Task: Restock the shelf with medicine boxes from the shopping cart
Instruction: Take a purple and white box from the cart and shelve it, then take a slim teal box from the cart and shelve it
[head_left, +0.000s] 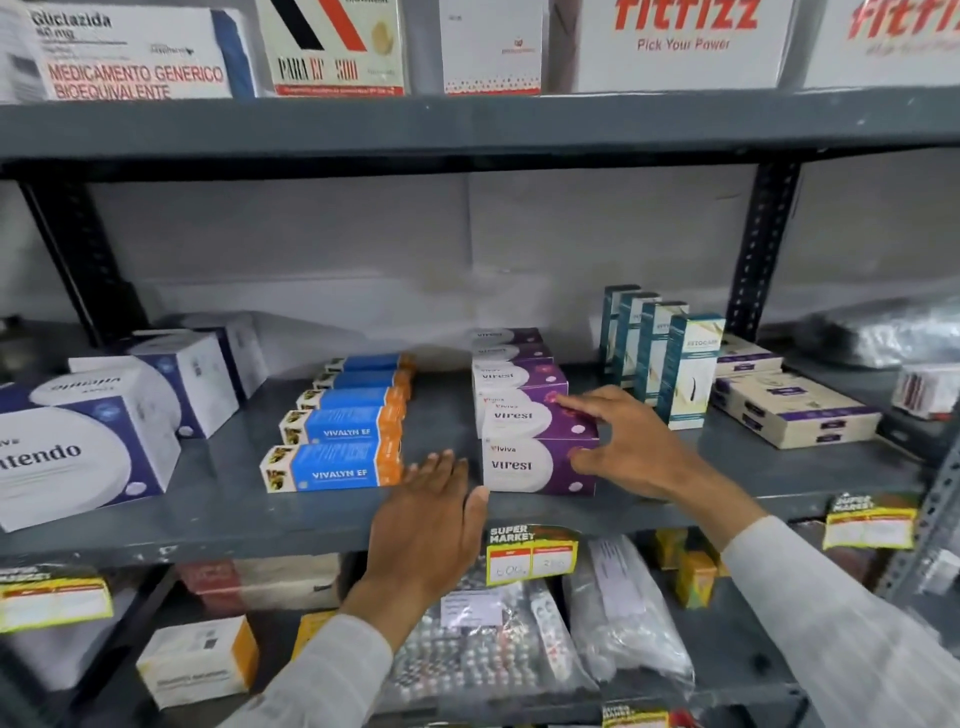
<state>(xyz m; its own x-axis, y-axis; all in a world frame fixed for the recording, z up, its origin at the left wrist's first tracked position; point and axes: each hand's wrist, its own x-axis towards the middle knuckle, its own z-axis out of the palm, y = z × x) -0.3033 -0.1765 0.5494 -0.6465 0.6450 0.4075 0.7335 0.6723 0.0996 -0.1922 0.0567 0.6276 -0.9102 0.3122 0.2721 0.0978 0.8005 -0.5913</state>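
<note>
A row of purple and white Virest boxes (535, 465) runs front to back on the grey middle shelf (234, 514), the two nearest the front stacked. My right hand (628, 441) rests spread against the right side of the front boxes, thumb on the lower one, fingers on the upper one. My left hand (431, 519) lies flat and open on the shelf just left of the front Virest box, thumb touching its lower corner. Neither hand holds a box. The shopping cart is out of view.
Blue and orange Vivalyn EF boxes (332, 467) line up left of my left hand. Large white and blue boxes (83, 457) stand at far left, tall teal boxes (685, 369) and flat cream boxes (795, 410) at right. Blister packs in bags (493, 649) fill the lower shelf.
</note>
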